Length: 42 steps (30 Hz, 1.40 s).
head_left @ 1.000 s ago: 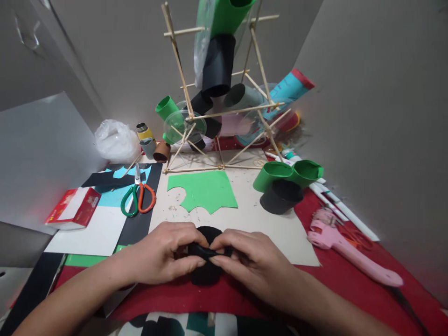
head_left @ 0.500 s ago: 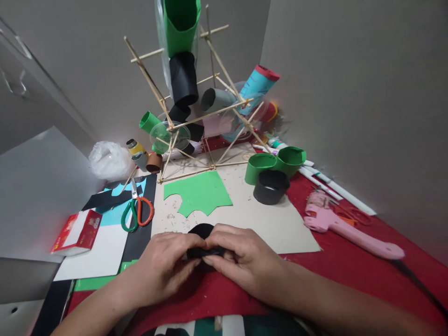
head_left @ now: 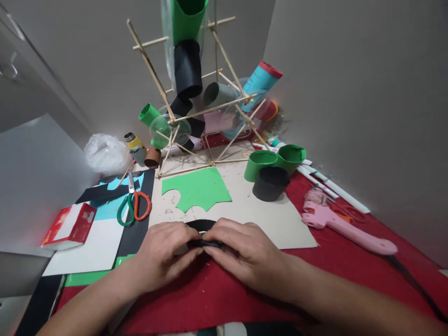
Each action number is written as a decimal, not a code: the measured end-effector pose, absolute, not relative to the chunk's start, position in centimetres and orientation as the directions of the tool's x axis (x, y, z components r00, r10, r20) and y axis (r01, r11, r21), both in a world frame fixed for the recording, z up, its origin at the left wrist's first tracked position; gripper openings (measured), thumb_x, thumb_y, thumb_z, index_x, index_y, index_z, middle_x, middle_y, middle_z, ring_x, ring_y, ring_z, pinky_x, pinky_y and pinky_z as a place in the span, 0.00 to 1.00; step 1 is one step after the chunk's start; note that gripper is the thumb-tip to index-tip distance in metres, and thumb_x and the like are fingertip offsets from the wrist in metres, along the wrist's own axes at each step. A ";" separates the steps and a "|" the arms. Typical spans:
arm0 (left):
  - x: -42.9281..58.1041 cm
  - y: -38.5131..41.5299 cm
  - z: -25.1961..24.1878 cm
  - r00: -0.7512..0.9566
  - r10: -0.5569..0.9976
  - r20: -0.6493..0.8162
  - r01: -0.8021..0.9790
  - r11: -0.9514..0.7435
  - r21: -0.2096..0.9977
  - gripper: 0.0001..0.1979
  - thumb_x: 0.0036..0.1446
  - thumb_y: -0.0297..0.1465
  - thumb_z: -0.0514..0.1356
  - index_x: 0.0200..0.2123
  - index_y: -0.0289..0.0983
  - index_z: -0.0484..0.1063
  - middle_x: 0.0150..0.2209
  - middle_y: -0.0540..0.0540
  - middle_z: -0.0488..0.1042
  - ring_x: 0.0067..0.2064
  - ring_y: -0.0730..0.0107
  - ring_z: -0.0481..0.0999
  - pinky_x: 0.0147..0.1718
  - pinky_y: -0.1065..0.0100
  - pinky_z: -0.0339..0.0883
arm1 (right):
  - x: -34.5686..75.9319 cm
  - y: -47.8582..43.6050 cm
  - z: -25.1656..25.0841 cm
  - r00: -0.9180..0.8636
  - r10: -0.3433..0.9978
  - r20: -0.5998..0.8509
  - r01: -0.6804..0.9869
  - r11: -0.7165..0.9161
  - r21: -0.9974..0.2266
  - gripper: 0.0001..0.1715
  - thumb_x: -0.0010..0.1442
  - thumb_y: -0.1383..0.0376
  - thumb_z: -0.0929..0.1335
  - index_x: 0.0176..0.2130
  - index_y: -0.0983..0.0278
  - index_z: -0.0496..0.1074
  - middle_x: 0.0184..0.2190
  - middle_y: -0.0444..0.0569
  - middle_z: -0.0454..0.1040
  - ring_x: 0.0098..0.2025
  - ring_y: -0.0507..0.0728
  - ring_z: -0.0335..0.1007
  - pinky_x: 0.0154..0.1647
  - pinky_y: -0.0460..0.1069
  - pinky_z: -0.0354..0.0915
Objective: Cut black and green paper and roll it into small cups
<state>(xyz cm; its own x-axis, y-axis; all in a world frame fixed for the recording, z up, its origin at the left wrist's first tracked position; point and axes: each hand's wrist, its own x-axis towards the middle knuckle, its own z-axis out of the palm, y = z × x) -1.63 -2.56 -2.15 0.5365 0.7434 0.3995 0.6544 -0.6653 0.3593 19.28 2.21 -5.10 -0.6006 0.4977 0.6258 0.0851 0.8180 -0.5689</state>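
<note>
Over the near edge of a beige rectangular board [head_left: 273, 233] lying on a red cloth [head_left: 175, 303], my two hands meet at a curved band of matte black, thin sheet material [head_left: 201, 224]. My left forearm slants up from the lower left and my right from the lower right, so the pair closes into a low arch, backs of the hands upward. My left hand [head_left: 161, 252] is nearly closed, pinching the band's near part, thumb below and forefinger above. My right hand [head_left: 245, 254] mirrors it, thumb stretched inward under the black edge, forefinger bent over the top; its remaining fingers curl out of sight, and I cannot tell how they press. My fingertips come close together at the middle, while the band bows up behind them, away from me. Just beyond lies a flat green sheet with a scalloped edge [head_left: 206, 189]. Well to the left are scissors with one green and one orange handle [head_left: 143, 207]; off to the right, on the cloth, rests a pink plastic glue gun [head_left: 353, 233].
</note>
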 end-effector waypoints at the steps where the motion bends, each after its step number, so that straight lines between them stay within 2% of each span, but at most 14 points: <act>1: -1.7 -2.4 -2.3 0.543 0.737 0.403 0.647 -0.673 0.359 0.06 0.62 0.27 0.60 0.43 0.37 0.67 0.32 0.47 0.75 0.32 0.71 0.73 0.31 0.71 0.67 | 19.3 2.2 -5.1 -0.607 0.485 0.630 0.093 0.830 -0.550 0.06 0.66 0.69 0.65 0.39 0.66 0.72 0.30 0.49 0.75 0.31 0.53 0.70 0.30 0.46 0.65; 6: -2.3 -2.0 -2.7 0.565 0.702 0.434 0.640 -0.704 0.307 0.07 0.64 0.30 0.58 0.45 0.36 0.71 0.36 0.44 0.73 0.35 0.70 0.74 0.32 0.70 0.69 | 19.3 2.3 -5.4 -0.644 0.469 0.604 0.143 0.850 -0.507 0.07 0.66 0.68 0.64 0.38 0.65 0.72 0.29 0.49 0.75 0.29 0.53 0.70 0.28 0.46 0.64; 13: -2.6 -2.2 -2.6 0.589 0.700 0.405 0.640 -0.709 0.294 0.09 0.64 0.30 0.57 0.44 0.35 0.75 0.34 0.45 0.72 0.32 0.72 0.72 0.29 0.72 0.66 | 19.3 2.2 -5.6 -0.678 0.422 0.602 0.131 0.875 -0.465 0.06 0.66 0.69 0.64 0.38 0.65 0.71 0.29 0.48 0.75 0.28 0.52 0.69 0.28 0.46 0.62; 19: -3.0 -2.0 -2.8 0.611 0.709 0.353 0.638 -0.704 0.312 0.10 0.64 0.32 0.57 0.44 0.37 0.76 0.42 0.42 0.73 0.38 0.68 0.75 0.36 0.69 0.70 | 19.3 2.2 -5.4 -0.698 0.417 0.582 0.151 0.880 -0.450 0.08 0.67 0.68 0.63 0.37 0.65 0.72 0.29 0.48 0.76 0.29 0.52 0.70 0.28 0.46 0.62; 27: -2.8 -2.0 -2.9 0.579 0.748 0.324 0.548 -0.651 0.525 0.08 0.64 0.29 0.57 0.39 0.34 0.77 0.43 0.41 0.74 0.41 0.68 0.76 0.40 0.69 0.70 | 19.2 2.0 -5.2 -0.715 0.416 0.562 0.167 0.882 -0.440 0.13 0.70 0.68 0.60 0.37 0.65 0.72 0.30 0.48 0.77 0.30 0.53 0.72 0.30 0.47 0.62; 30: -2.9 -2.0 -2.6 0.586 0.742 0.326 0.523 -0.654 0.547 0.07 0.63 0.28 0.57 0.39 0.34 0.76 0.43 0.40 0.74 0.42 0.68 0.76 0.41 0.69 0.70 | 19.3 1.9 -5.0 -0.700 0.396 0.594 0.137 0.891 -0.433 0.13 0.70 0.68 0.60 0.37 0.65 0.72 0.29 0.48 0.77 0.30 0.53 0.72 0.29 0.47 0.62; 32: -3.0 -2.0 -2.4 0.584 0.735 0.346 0.516 -0.665 0.540 0.07 0.62 0.28 0.59 0.42 0.35 0.75 0.44 0.40 0.75 0.44 0.66 0.76 0.43 0.67 0.70 | 19.5 2.1 -4.8 -0.688 0.378 0.619 0.090 0.891 -0.444 0.12 0.70 0.69 0.61 0.38 0.66 0.73 0.29 0.47 0.77 0.29 0.52 0.72 0.29 0.47 0.63; 35: -3.2 -1.8 -2.0 0.570 0.719 0.399 0.483 -0.686 0.545 0.11 0.59 0.30 0.64 0.45 0.33 0.71 0.44 0.38 0.76 0.46 0.63 0.75 0.44 0.64 0.70 | 19.7 2.4 -4.6 -0.677 0.376 0.632 0.041 0.877 -0.478 0.10 0.69 0.70 0.63 0.39 0.66 0.73 0.29 0.47 0.77 0.28 0.52 0.71 0.29 0.46 0.63; 39: -3.3 -1.8 -1.2 0.596 0.720 0.355 0.460 -0.669 0.584 0.04 0.61 0.29 0.62 0.36 0.33 0.71 0.37 0.41 0.76 0.40 0.67 0.76 0.39 0.67 0.70 | 19.7 2.8 -4.6 -0.687 0.384 0.616 0.019 0.858 -0.513 0.10 0.69 0.69 0.63 0.38 0.65 0.74 0.28 0.47 0.78 0.28 0.51 0.72 0.29 0.45 0.64; 42: -3.1 -2.1 -0.8 0.621 0.731 0.282 0.470 -0.635 0.613 0.06 0.62 0.30 0.60 0.34 0.34 0.71 0.32 0.44 0.75 0.36 0.70 0.74 0.35 0.71 0.68 | 19.5 2.8 -4.8 -0.705 0.403 0.584 0.020 0.835 -0.551 0.09 0.68 0.68 0.65 0.40 0.66 0.75 0.29 0.48 0.79 0.28 0.52 0.73 0.29 0.45 0.65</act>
<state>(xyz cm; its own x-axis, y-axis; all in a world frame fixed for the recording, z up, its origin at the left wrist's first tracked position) -3.06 -2.12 -0.83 0.6211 0.7312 0.2822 0.4695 -0.6354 0.6130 19.47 2.81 -4.83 -0.7047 0.4026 0.5842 0.0203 0.8345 -0.5506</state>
